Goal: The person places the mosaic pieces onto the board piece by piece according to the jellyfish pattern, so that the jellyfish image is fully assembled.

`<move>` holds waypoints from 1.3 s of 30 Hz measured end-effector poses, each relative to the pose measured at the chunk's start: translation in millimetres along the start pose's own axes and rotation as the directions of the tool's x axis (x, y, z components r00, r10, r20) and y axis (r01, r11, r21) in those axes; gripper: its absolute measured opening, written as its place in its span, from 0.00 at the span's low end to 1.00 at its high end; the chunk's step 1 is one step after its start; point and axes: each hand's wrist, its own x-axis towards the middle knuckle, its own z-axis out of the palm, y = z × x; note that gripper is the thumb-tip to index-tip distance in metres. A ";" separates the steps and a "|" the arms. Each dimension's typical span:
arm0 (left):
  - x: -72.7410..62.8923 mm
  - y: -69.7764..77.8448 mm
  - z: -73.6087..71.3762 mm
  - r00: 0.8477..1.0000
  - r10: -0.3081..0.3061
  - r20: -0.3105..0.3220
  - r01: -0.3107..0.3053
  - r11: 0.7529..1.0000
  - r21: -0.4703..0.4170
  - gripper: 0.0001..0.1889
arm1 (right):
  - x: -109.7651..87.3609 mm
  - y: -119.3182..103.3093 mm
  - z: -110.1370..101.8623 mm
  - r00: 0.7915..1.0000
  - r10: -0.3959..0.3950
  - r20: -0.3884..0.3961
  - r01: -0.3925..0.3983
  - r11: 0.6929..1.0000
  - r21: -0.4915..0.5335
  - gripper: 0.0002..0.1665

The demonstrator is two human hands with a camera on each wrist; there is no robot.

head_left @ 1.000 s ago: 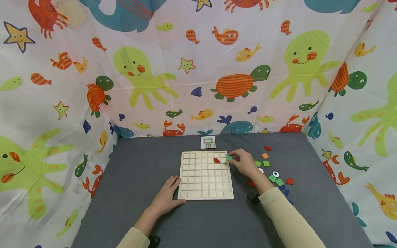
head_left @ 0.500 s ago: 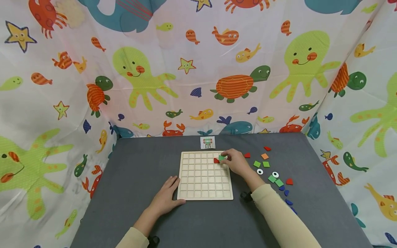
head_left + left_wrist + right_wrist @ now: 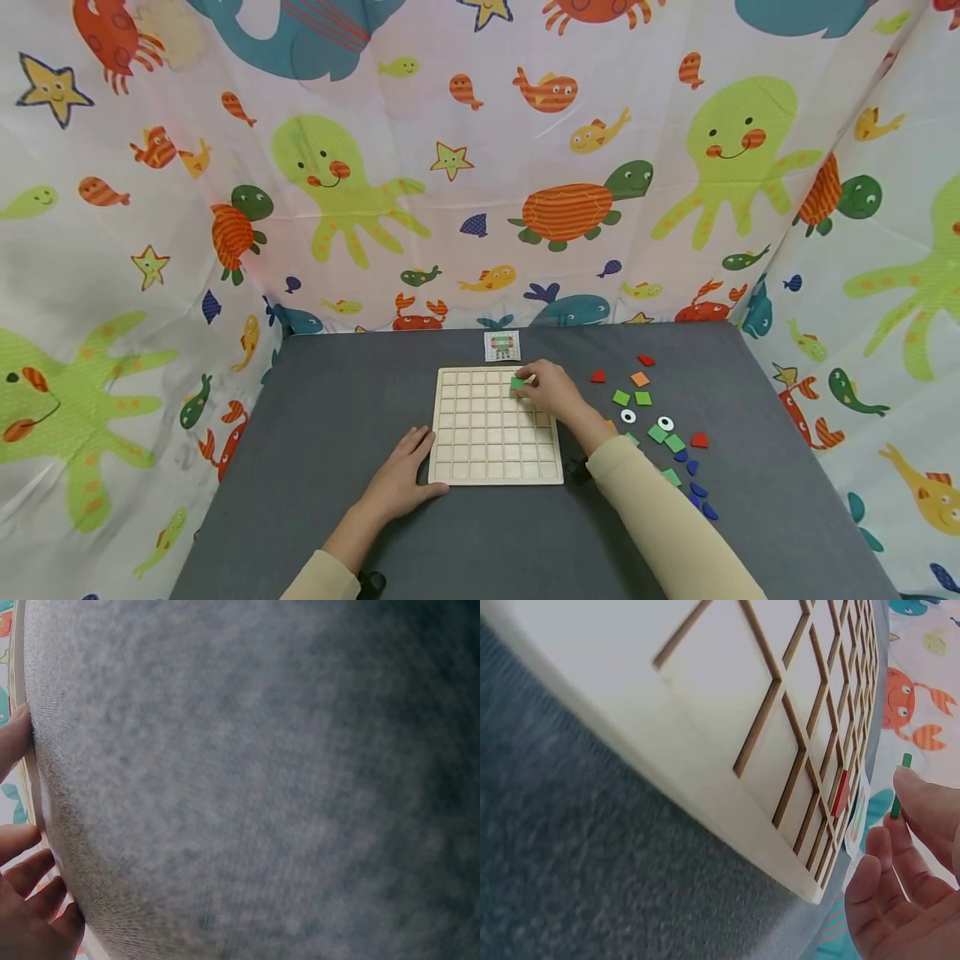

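A pale wooden grid board (image 3: 480, 450) lies on the table. My right hand (image 3: 553, 392) pinches a small green square tile (image 3: 517, 383) between thumb and fingertip, over the board's upper right part. In the right wrist view, that green tile (image 3: 902, 787) is held on edge, raised above the grid. A red quarter-round piece (image 3: 841, 793) sits in a cell there; in the head view the hand and tile hide it. At the board's lower left, my left hand (image 3: 402, 477) rests with relaxed fingers, its fingertips (image 3: 41, 862) along the board's edge.
A small printed card (image 3: 502, 346) lies behind the board. Right of it are scattered red pieces (image 3: 597, 376), an orange square (image 3: 639, 379), several green squares (image 3: 642, 399), white rings (image 3: 665, 423) and blue pieces (image 3: 699, 489). A patterned curtain (image 3: 480, 267) hangs behind the table.
My right hand has moved left with the green square tile, from the board's right edge to over the upper cells, covering the red piece. The left hand has stayed still.
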 end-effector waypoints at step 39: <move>0.4 1.1 -0.5 1.000 -0.008 -0.003 0.008 1.000 0.005 0.52 | 13.4 -2.4 23.7 0.999 -0.018 0.030 0.021 0.994 -0.109 0.14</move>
